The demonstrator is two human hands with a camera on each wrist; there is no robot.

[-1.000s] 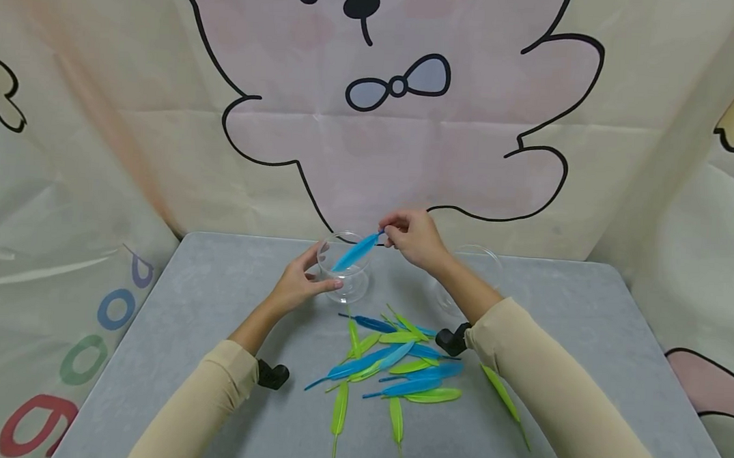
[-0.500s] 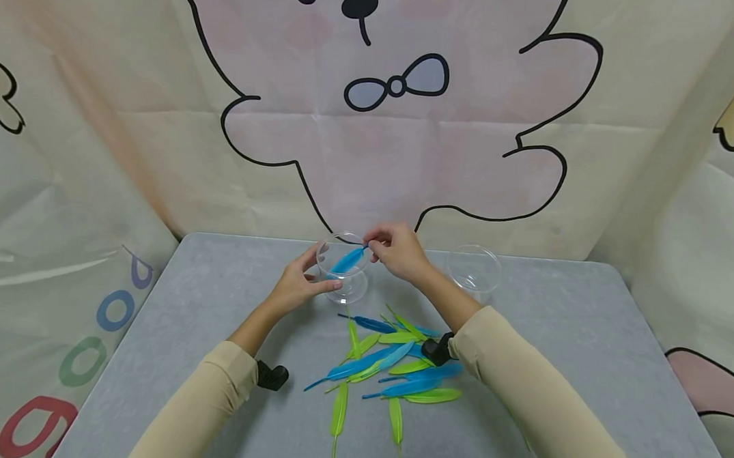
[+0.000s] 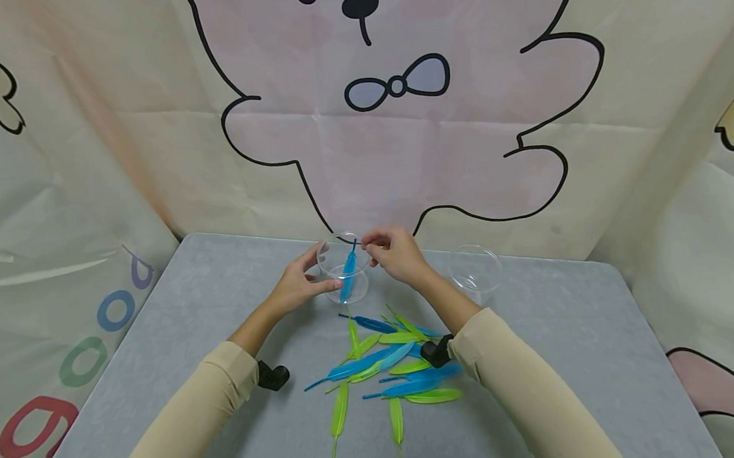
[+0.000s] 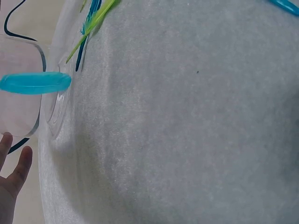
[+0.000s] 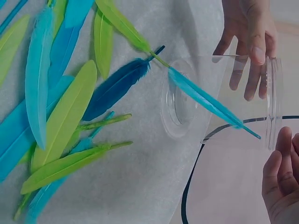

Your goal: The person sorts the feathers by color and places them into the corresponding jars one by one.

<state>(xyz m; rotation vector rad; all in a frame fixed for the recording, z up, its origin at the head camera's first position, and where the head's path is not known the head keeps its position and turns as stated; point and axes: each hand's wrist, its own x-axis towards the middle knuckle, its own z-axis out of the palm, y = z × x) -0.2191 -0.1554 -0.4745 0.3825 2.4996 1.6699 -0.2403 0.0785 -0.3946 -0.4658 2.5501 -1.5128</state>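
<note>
A blue feather (image 3: 349, 272) stands nearly upright inside a clear footed cup (image 5: 236, 100), seen through its wall, quill up by the rim. My left hand (image 3: 303, 277) grips this cup from the left, fingers behind and thumb in front. At the right side of the rim is my right hand (image 3: 396, 254), fingers loosely bent and nothing between them. In the right wrist view its fingertips (image 5: 284, 140) are close to the rim, apart from the quill; whether they touch the rim I cannot tell. The left wrist view shows the feather's vane (image 4: 35, 83) through the cup.
Several blue and green feathers (image 3: 392, 356) lie in a loose pile in front of the cup. A second clear cup (image 3: 474, 269) stands at the back right, partly behind my right forearm. A printed cloth (image 3: 468, 158) hangs behind the grey table (image 3: 230, 264).
My right hand has moved left and slightly down to the cup and let go of the blue feather. The feather has dropped into the cup and tipped upright. The left hand has stayed put.
</note>
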